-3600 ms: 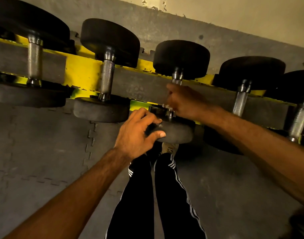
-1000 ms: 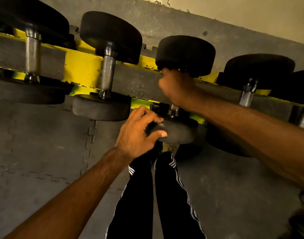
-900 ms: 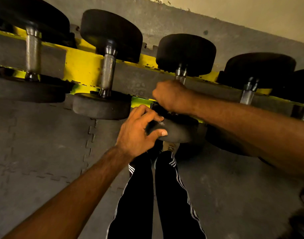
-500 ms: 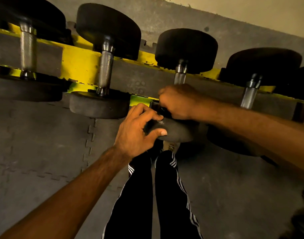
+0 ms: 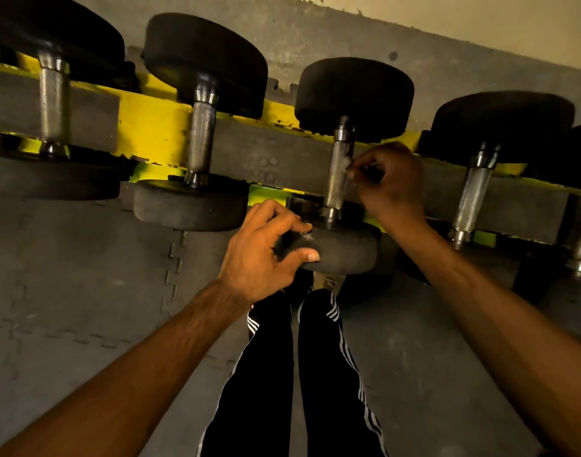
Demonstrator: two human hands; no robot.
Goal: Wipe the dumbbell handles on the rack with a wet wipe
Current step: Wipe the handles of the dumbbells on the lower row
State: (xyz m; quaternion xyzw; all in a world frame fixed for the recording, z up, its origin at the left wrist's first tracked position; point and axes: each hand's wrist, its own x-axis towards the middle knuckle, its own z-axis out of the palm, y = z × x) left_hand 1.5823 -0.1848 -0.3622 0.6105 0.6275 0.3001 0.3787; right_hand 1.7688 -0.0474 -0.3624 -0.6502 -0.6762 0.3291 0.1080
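A: Entry one, the rack?
B: Dumbbell rack, yellow-painted rails. It runs across the upper half of the frame, from upper left down toward the right edge. Five dumbbells lie across it, each with black round discs and a knurled steel handle.

A: Item under the hands?
B: Centre dumbbell, third from the left. Its handle is in view just above frame centre, with the far disc above and the near disc below.

A: Left hand?
B: Left hand, frame centre, clamped on the left edge of the near disc. Its fingers curl over the top and its thumb presses on the disc's rim, on the side nearer the camera.

A: Right hand?
B: Right hand, just right of the handle, fingers curled inward. The fingertips pinch a small pale scrap, the wet wipe, which touches the right side of the handle's upper part. Most of the wipe is hidden in the hand.

A: Neighbours?
B: Second dumbbell, left of centre, and fourth dumbbell, right of centre. Neither is touched.

A: Remainder?
B: Grey interlocking floor mats, lower left. Black trousers with white side stripes, lower centre. One shoe, under the near disc. Pale wall, upper right.
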